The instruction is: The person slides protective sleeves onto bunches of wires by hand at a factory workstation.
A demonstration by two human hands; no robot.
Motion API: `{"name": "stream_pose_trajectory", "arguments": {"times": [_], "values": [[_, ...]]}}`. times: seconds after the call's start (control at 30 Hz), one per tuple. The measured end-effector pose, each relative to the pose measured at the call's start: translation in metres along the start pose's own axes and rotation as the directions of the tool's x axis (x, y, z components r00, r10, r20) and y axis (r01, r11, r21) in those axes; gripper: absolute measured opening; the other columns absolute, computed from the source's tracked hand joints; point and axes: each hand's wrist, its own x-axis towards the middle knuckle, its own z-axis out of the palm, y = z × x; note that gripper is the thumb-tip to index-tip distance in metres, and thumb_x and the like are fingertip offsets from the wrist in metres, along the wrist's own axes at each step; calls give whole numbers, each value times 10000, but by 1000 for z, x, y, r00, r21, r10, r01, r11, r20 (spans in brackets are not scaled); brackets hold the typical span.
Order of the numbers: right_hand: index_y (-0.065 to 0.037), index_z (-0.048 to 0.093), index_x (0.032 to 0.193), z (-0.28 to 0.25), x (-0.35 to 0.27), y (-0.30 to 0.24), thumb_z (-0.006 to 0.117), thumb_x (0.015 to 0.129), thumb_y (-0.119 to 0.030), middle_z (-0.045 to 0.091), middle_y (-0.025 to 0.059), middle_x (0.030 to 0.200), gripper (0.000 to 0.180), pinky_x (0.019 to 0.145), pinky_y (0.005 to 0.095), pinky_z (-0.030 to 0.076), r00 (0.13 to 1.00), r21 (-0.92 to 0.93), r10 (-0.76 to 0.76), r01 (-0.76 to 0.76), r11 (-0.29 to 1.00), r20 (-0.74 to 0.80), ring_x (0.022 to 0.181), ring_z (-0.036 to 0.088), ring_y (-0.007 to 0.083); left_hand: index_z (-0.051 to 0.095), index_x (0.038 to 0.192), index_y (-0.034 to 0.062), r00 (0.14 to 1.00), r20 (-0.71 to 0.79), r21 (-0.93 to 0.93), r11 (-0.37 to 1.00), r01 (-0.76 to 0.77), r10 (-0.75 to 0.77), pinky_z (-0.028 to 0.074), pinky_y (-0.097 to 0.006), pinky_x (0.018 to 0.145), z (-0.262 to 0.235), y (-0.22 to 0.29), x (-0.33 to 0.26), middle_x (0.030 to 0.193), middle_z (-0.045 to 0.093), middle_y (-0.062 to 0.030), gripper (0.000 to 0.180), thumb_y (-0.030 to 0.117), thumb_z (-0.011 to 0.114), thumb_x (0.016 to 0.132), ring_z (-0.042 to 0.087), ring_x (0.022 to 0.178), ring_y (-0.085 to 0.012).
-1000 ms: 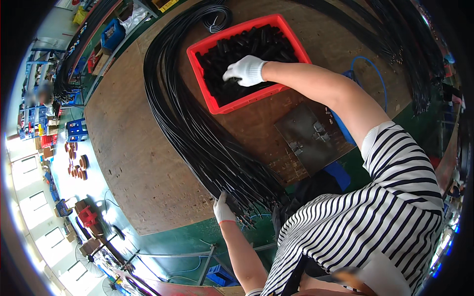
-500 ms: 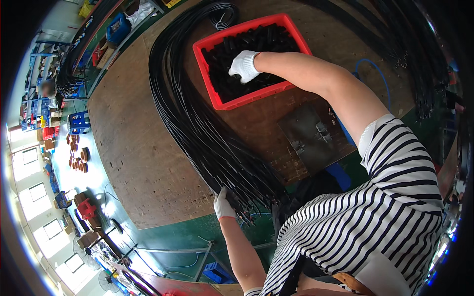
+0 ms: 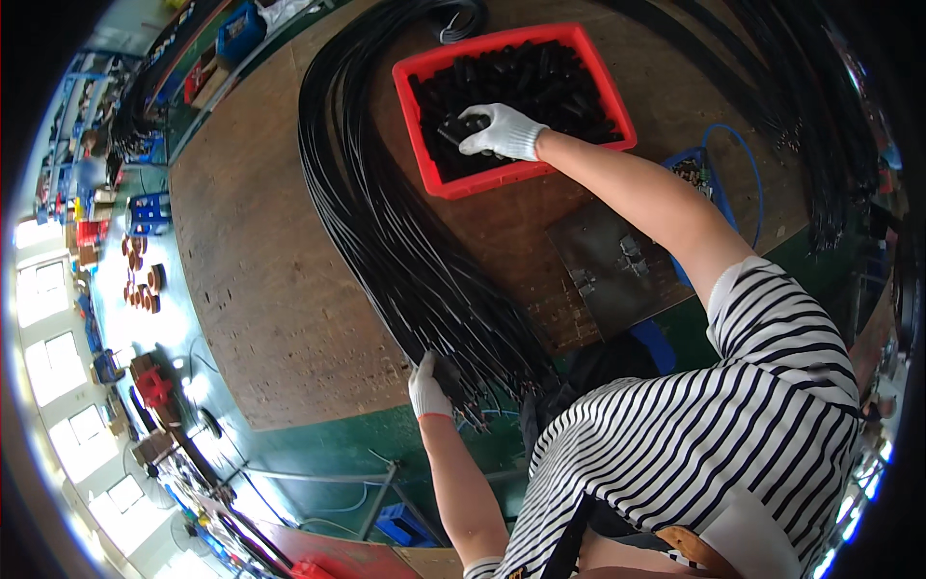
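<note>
A long bundle of black cables (image 3: pixel 405 236) curves down the table, its loose ends hanging at the near edge. My left hand (image 3: pixel 427 388), in a white glove, is closed on cables at the bundle's left side near those ends; some of its fingers are hidden. At the far side stands a red bin (image 3: pixel 516 175) heaped with short black tubular pieces (image 3: pixel 511 82). Over the bin's near left part, my gloved right hand (image 3: pixel 506 131) has its thumb and fingers round a black tubular piece (image 3: pixel 457 131). How many pieces it holds is not plain.
Right of the bin are a dark metal plate (image 3: pixel 612 275) with small fittings, a blue tray (image 3: pixel 693 174) of small parts and a blue hose (image 3: pixel 757 183). More black cables (image 3: pixel 820 145) hang at the far right. The wooden table (image 3: pixel 241 261) ends near my body.
My right hand has drawn back a little from the heap, and a black tubular piece now shows in its fingers. My left hand stays at the cables; the whole view has shifted slightly.
</note>
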Motion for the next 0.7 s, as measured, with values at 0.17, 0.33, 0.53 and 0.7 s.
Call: {"name": "stream_pose_trajectory", "arguments": {"times": [0.17, 0.33, 0.53, 0.7], "values": [[-89, 734, 1232, 33, -88, -46, 878, 826, -224, 674, -4, 770, 451, 529, 263, 448, 995, 168, 42, -57, 984, 95, 600, 580, 76, 720, 1051, 18, 986, 167, 90, 996, -19, 4, 578, -348, 741, -10, 21, 1, 886, 730, -81, 196, 193, 660, 985, 724, 790, -215], [-33, 697, 1265, 117, -156, 6, 880, 847, -180, 711, 12, 821, 480, 586, 267, 481, 956, 350, 163, -244, 905, 243, 644, 615, 79, 713, 1015, 18, 965, 205, 26, 987, 161, -163, 646, -421, 734, -21, 34, 13, 883, 748, -111, 156, 174, 721, 1006, 746, 792, -276], [9, 613, 1415, 201, -243, 55, 909, 831, -132, 757, 50, 987, 669, 765, 267, 559, 836, 387, 407, -536, 751, 368, 824, 695, 100, 718, 944, 31, 940, 255, 8, 972, 234, -228, 640, -423, 735, -46, 17, 43, 866, 737, -105, 141, 152, 714, 1016, 727, 757, -272], [31, 519, 1477, 227, -287, 62, 868, 876, -69, 780, 81, 1060, 703, 852, 258, 585, 846, 454, 451, -533, 714, 283, 908, 740, 118, 711, 991, 8, 885, 406, 37, 972, 234, -228, 633, -422, 750, -44, 23, 38, 881, 740, -123, 142, 145, 679, 1007, 731, 771, -281]]}}
